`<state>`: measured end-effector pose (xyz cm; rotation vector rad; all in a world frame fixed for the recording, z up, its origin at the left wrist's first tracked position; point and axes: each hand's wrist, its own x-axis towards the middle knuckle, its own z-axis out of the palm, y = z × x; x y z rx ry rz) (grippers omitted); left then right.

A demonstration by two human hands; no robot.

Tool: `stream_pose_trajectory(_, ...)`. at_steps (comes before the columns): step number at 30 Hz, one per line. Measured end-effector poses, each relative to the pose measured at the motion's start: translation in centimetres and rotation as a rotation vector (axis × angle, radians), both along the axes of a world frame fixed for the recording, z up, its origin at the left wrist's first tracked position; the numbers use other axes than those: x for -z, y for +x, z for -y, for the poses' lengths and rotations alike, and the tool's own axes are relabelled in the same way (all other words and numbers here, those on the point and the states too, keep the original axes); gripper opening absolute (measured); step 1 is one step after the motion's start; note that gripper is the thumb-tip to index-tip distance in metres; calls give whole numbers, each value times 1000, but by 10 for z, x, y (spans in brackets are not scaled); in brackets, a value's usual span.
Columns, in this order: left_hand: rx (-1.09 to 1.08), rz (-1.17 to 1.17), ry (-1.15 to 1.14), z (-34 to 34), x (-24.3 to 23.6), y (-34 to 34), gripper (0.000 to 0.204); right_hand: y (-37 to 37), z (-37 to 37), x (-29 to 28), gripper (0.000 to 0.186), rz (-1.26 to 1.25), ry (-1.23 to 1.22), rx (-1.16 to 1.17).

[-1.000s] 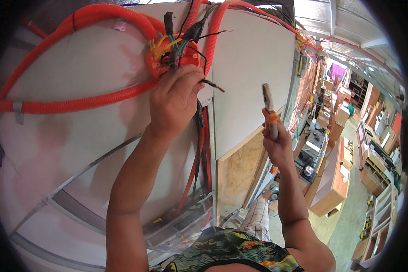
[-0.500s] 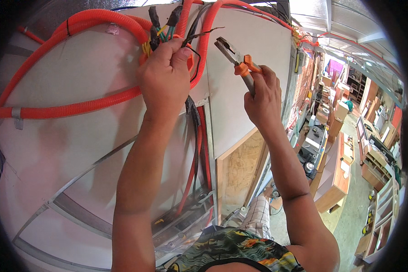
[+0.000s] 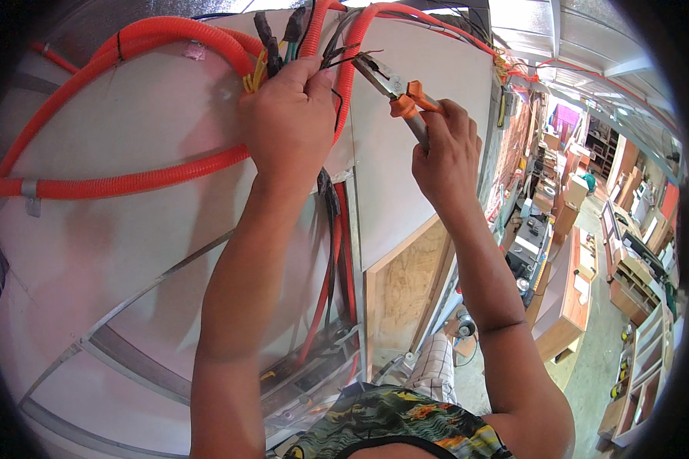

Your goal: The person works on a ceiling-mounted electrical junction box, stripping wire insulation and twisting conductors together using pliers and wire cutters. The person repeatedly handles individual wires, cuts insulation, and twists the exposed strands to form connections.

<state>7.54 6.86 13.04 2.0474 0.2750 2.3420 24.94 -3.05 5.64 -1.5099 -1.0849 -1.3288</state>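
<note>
Black electrical wires (image 3: 331, 55) are pinched between the thumb and fingers of my left hand (image 3: 289, 118), their thin ends pointing right. My right hand (image 3: 448, 153) grips combination pliers (image 3: 386, 84) by their orange-and-grey handles. The plier jaws are at the tip of the wires; whether they bite on them is too small to tell. Just above my left hand, black-taped wire bundles (image 3: 268, 42) stand up with yellow and green wires beside them. An orange corrugated conduit (image 3: 347, 80) passes right behind the wires.
More orange conduit (image 3: 153, 183) runs across the white wall panel (image 3: 153, 122), held by a metal clip (image 3: 31, 196). Black and red cables (image 3: 341, 252) hang below my left hand. A plywood panel (image 3: 406, 291) stands lower down. At right, wooden cabinets (image 3: 570, 291) stand on the workshop floor.
My right hand has brought the pliers up to the wire ends, and the jaws sit a little left of before. My left hand has shifted slightly right with the wires.
</note>
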Motion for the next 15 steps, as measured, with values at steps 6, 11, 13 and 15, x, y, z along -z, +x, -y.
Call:
stream_pose_trajectory(6, -63, 2, 105, -4, -2, 0, 15, 5, -2, 0, 34, -16, -19, -13)
stream_pose_trajectory(11, -116, -25, 154, -8, -3, -1, 15, 12, -4, 4, 35, -13, -14, -66)
stream_pose_trajectory(13, -177, -31, 207, -9, -3, 0, 15, 13, -5, 6, 36, -15, -17, -92)
stream_pose_trajectory(15, -221, -48, 252, -10, -5, 1, 17, 14, -6, 9, 37, -21, -23, -121)
